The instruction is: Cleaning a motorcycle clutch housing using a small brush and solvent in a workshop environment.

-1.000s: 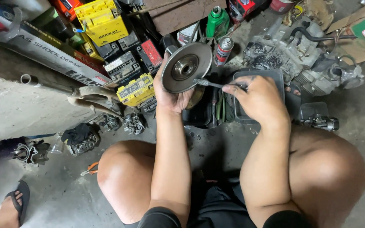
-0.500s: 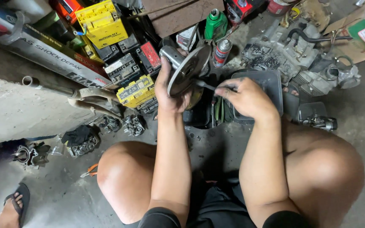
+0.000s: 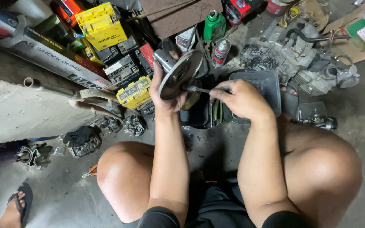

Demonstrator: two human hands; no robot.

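My left hand [image 3: 165, 90] grips a round metal pulley disc [image 3: 180, 74] with a short hub, held tilted above the floor. My right hand [image 3: 239, 99] holds a small brush [image 3: 197, 89] by its handle, its bristled tip touching the disc's face. Both hands hover over a dark plastic tray [image 3: 258, 84] and a black container [image 3: 197, 112] on the concrete floor, between my bare knees.
Yellow and black batteries [image 3: 102, 27] and boxes are piled at the left. A green bottle [image 3: 213, 25] and a spray can [image 3: 220, 52] stand behind the disc. An engine block [image 3: 288, 55] lies at the right. Small metal parts [image 3: 134, 124] and another person's sandalled foot [image 3: 15, 209] are at the left.
The disc has turned from facing me to tilted edge-on, with its hub pointing up left. My right hand moved the brush onto its face.
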